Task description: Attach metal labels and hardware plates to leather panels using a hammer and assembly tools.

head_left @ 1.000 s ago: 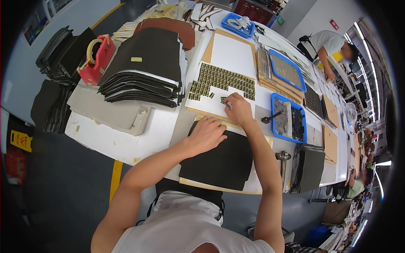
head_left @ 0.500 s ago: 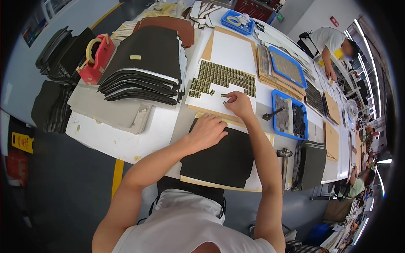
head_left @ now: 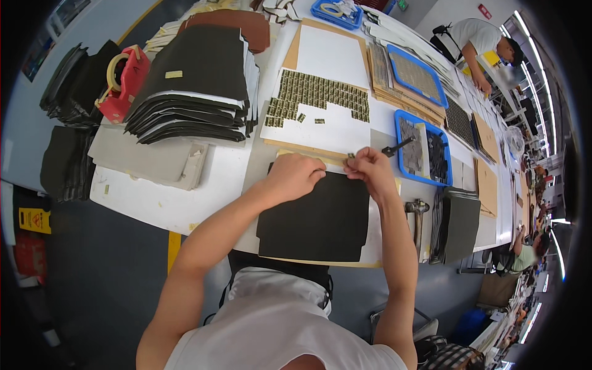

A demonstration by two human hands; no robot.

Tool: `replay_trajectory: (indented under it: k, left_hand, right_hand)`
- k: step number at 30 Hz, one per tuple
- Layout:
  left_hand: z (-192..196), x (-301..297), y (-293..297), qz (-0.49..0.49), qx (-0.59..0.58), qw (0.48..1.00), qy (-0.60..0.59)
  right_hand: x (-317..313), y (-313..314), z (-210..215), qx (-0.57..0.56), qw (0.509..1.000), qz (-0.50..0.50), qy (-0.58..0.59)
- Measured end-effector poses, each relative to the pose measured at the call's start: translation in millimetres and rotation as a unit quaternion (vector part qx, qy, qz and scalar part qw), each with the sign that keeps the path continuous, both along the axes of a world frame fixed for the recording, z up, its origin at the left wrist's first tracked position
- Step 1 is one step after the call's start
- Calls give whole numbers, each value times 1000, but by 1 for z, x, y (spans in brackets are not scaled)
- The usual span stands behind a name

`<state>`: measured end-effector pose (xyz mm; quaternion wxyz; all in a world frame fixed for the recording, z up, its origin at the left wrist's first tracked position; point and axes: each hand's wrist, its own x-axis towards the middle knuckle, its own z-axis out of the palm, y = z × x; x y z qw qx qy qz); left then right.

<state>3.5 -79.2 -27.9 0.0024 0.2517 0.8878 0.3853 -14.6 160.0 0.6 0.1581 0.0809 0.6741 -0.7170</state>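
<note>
A black sheet (head_left: 311,219) lies in front of me on a pale backing board. My right hand (head_left: 375,174) pinches a small dark-and-gold label (head_left: 350,156) above the sheet's far right corner. Over the far left part of that sheet, my left hand (head_left: 293,177) is closed with curled fingers; what its fingertips hold, if anything, is too small to make out. Beyond both hands, rows of similar small labels (head_left: 320,92) cover part of a white board (head_left: 345,132). Two loose labels (head_left: 319,121) lie apart from the rows.
Left of the labels rises a stack of black sheets (head_left: 191,68), beside a red tape dispenser (head_left: 128,86). On the right are a blue tray (head_left: 453,163) of dark pieces, a black-handled tool (head_left: 398,147), a hammer (head_left: 417,213) and grey sheets (head_left: 461,225). Another person (head_left: 475,43) works far right.
My right hand has come back from the label board toward the black sheet, carrying a small label. My left hand has risen slightly and its fingers have curled in. The view has shifted a little.
</note>
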Motion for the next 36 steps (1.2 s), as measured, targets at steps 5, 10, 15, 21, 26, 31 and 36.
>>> replay_trajectory:
  k: [5, 10, 15, 21, 26, 31, 36]
  left_hand:
    - [6, -4, -11, -16, 5, 999, -48]
    - [19, -12, -20, -95, -56, 981, -157]
    - [23, -14, -17, -95, 2, 967, -234]
    - [7, -13, -17, -89, 68, 966, -233]
    - [2, -13, -17, -82, 87, 962, -245]
    - [4, -13, -16, -71, 94, 961, -249]
    - [5, -13, -15, -65, 91, 959, -262]
  right_hand:
    - [47, -4, -11, 45, 999, 6, 27]
    - [65, -28, -16, 86, 993, 34, 78]
    - [72, -39, -29, 134, 984, 67, 94]
    - [73, -42, -35, 181, 973, 46, 135]
    - [73, -46, -34, 210, 961, 39, 175]
    - [73, -46, -35, 206, 961, 37, 184]
    - [73, -45, -36, 202, 965, 24, 163]
